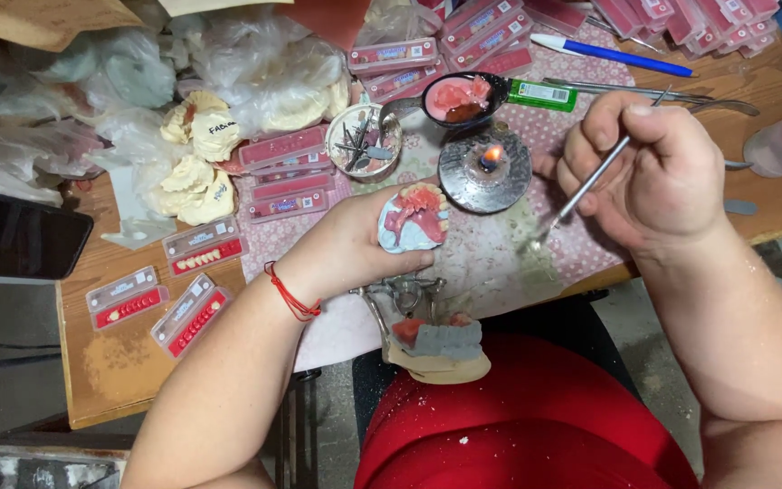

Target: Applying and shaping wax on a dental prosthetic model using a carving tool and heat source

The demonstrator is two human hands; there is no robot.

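My left hand (355,244) grips a pale blue dental cast (414,220) topped with pink wax and a row of teeth, just above a metal articulator (405,294) whose lower half bears a grey cast (441,344) on my lap. A thin metal wax tool (581,192) is pinched in my right hand (649,167), its tip pointing down-left toward the cloth, right of a small round burner (484,167) with a lit flame. A black ladle of melted pink wax (459,97) rests behind the burner.
Several trays of artificial teeth (287,172) lie across the wooden table (119,362), with white plaster casts (196,167) and plastic bags at left. A cup of tools (364,140), a green lighter (540,94), a blue pen (613,54) and metal instruments (644,91) sit behind.
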